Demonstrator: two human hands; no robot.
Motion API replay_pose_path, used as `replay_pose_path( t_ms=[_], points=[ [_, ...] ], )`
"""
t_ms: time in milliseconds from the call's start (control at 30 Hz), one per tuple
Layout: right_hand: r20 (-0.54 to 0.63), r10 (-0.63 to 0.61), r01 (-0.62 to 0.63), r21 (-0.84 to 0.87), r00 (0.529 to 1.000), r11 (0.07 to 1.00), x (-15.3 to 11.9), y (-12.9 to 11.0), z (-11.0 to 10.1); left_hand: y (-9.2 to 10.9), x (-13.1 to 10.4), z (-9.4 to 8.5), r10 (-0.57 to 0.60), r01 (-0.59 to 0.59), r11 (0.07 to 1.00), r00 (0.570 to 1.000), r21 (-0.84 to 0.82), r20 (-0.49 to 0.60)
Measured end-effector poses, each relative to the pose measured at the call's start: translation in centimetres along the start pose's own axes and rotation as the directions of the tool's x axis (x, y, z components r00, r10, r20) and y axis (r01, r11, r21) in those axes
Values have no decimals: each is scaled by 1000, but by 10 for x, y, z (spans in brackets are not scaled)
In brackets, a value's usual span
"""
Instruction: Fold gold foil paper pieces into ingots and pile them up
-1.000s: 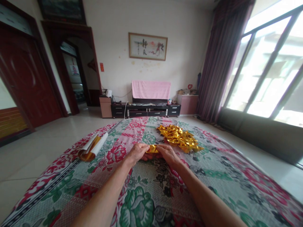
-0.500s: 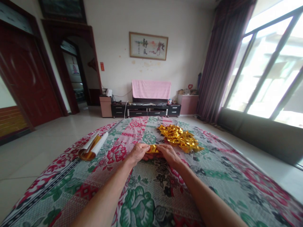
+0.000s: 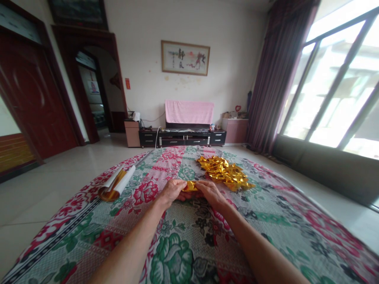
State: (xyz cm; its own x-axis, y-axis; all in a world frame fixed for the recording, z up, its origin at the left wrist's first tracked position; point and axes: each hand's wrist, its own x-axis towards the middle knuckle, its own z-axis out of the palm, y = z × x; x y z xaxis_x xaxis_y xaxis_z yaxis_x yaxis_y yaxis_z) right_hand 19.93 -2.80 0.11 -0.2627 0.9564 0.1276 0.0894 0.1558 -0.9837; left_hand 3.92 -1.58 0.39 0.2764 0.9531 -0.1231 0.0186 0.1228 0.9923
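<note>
A small piece of shiny gold foil (image 3: 190, 186) is held between my two hands, above the middle of a flowered cloth (image 3: 171, 260). My left hand (image 3: 172, 192) pinches its left end with thumb and fingers. At the right end, my right hand (image 3: 211, 192) grips it the same way. Some fingers lie beneath the foil and are partly hidden. Just beyond my right hand lies a heap of folded gold foil pieces (image 3: 225, 172).
On the cloth's left side lies a loose roll of white-backed gold sheet (image 3: 118, 183). Past the far edge stand a low black cabinet (image 3: 174, 140) and a pink cloth (image 3: 189, 111) draped over a screen. A dark curtain (image 3: 266, 79) hangs at the right.
The foil between my hands has tilted or shifted slightly, and my fingers have moved a little with it. Both hands keep their hold.
</note>
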Motion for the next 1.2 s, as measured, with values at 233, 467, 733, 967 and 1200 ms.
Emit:
replay_pose_path(
  t_ms=[233, 467, 733, 967, 1200],
  points=[
    [-28, -9, 8, -23, 1000, 1000, 1, 0, 0, 1, -1, 1, -4, 4, 1000, 1000, 16, 8],
    [-57, -9, 7, -40, 998, 999, -2, -6, 4, 0, 0, 1, -16, 16, 1000, 1000, 10, -9],
    [-98, -16, 12, -40, 995, 999, -5, -11, 7, 2, -3, 1, -10, 9, 1000, 1000, 3, 16],
    [-98, -7, 5, -18, 995, 1000, 0, -2, 5, 2, -2, 2, -13, 13, 1000, 1000, -8, 13],
    [-93, -26, 23, -37, 995, 999, 1, 0, 5, 1, -2, -3, -2, 4, 999, 999, -41, 39]
  ],
)
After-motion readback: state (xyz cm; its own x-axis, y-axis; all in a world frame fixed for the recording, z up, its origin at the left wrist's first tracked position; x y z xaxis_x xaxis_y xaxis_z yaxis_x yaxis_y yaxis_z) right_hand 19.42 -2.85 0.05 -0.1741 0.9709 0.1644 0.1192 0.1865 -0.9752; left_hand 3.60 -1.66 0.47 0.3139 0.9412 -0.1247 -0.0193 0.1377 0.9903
